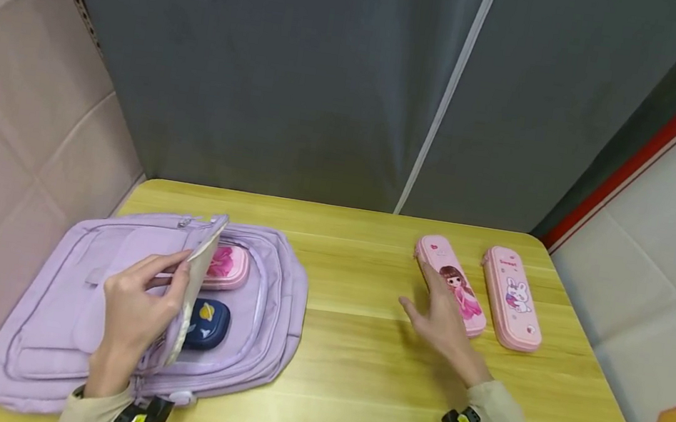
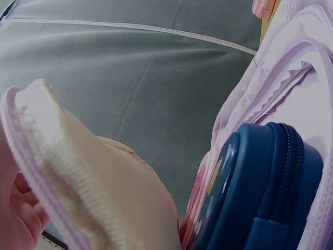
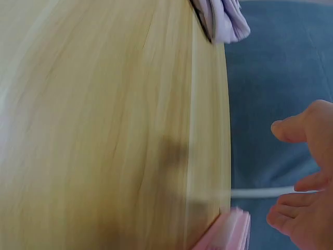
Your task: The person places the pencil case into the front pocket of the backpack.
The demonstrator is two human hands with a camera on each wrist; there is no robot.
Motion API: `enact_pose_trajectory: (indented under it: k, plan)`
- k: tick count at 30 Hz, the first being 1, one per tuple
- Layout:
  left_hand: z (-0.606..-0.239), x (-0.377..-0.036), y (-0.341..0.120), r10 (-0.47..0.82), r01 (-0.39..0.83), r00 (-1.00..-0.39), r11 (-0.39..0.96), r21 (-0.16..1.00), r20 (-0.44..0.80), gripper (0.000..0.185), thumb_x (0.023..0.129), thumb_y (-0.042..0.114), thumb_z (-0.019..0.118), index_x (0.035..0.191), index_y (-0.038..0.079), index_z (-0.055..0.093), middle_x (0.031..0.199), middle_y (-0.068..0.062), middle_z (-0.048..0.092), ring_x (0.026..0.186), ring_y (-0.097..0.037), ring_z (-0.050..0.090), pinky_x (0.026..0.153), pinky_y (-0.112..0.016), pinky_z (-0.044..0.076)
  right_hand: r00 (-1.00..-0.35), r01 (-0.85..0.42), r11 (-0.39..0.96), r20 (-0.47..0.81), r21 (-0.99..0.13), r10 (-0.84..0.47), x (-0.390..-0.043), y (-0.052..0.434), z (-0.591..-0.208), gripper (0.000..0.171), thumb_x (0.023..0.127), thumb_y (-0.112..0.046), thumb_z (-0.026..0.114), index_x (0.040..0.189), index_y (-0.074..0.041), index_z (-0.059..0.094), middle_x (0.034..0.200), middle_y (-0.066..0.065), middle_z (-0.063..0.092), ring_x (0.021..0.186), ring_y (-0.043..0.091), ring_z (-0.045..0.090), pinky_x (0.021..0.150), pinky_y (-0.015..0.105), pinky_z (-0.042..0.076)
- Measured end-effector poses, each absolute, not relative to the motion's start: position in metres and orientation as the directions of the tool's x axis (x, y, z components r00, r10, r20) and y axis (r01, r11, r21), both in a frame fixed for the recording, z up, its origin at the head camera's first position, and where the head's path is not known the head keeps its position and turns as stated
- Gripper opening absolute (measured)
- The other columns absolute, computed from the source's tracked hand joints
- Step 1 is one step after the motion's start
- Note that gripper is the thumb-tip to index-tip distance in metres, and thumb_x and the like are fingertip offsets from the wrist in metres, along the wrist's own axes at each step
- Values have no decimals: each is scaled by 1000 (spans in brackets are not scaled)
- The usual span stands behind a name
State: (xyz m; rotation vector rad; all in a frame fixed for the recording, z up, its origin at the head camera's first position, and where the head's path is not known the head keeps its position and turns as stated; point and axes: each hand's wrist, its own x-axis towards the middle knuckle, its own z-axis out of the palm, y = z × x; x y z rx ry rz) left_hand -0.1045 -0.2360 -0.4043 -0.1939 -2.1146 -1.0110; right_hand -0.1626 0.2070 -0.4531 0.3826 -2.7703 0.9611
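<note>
nearest, the left hand [image 1: 132, 308] grips the lilac backpack's [image 1: 57, 316] front flap [image 1: 194, 284], baring a pink case [image 1: 226, 267] and navy case [image 1: 206, 326] inside, while the right hand [image 1: 442, 319], fingers spread, reaches over the girl-print pencil case [image 1: 462, 293] beside the bunny-print pencil case [image 1: 513, 300] on the wooden table [image 1: 356, 358].

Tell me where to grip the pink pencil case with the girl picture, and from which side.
Grip the girl pencil case across its narrow width near the middle, coming from above. It lies flat and long; the right hand is open at its left edge, and the bunny case lies apart on the right.
</note>
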Motion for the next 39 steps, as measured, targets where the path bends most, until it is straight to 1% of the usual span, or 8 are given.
enact_pose_trajectory:
  k: [3,8,15,22,27,33,36,39]
  plan:
    - [-405,-105,-235,-186,438,-685,668,602,705,21,82,-4,70,101,-4,78,87,-21,77,82,26,55,72,0,53,-949,-291,759,274,-582,-154,-161,219,-455,79,90,-16,75,152,9,34,154,33,39,142,51,36,120,67,30]
    - [-405,-104,-233,-192,446,-669,669,595,718,22,80,-6,71,101,-3,79,87,-21,77,82,27,55,72,1,52,-937,-282,784,334,-553,-101,-159,238,-463,78,86,-14,79,147,13,38,147,36,44,135,52,43,112,68,38]
    - [-404,-105,-233,-194,446,-664,672,591,722,21,80,-5,73,99,-2,79,86,-20,77,82,27,55,72,2,51,-954,-218,796,295,-564,-53,-153,254,-473,81,86,-14,78,147,17,35,149,43,35,138,57,35,116,71,31]
    - [-402,-104,-233,-186,441,-668,680,585,720,22,80,-5,71,100,-2,79,86,-19,77,82,27,55,72,2,51,-956,-166,824,293,-542,0,-150,266,-481,84,83,-18,81,145,15,36,142,42,42,129,57,43,112,70,36]
    - [-401,-104,-234,-180,437,-678,681,588,713,21,82,-5,70,101,-3,79,87,-20,77,82,27,55,72,2,51,-978,-36,841,193,-541,82,-147,271,-483,89,83,-22,81,146,18,32,135,45,44,120,58,47,107,70,41]
    - [-401,-104,-234,-177,436,-679,683,586,712,20,82,-4,70,100,-3,79,87,-20,77,83,27,54,72,1,52,-981,128,823,50,-553,187,-144,273,-484,100,84,-30,80,148,20,22,138,47,39,125,60,43,112,69,37]
    - [-401,-104,-234,-179,441,-671,683,582,719,21,81,-5,70,100,-3,79,86,-20,77,82,27,55,72,1,52,-979,162,821,17,-547,205,-144,273,-484,100,83,-32,81,146,19,23,136,46,41,125,58,43,112,69,38]
    - [-399,-104,-235,-175,424,-686,693,583,706,20,83,-2,70,101,-2,79,88,-19,77,83,27,54,73,1,52,-979,169,821,2,-545,203,-143,274,-484,97,82,-31,82,143,21,27,131,45,43,121,57,45,109,68,40]
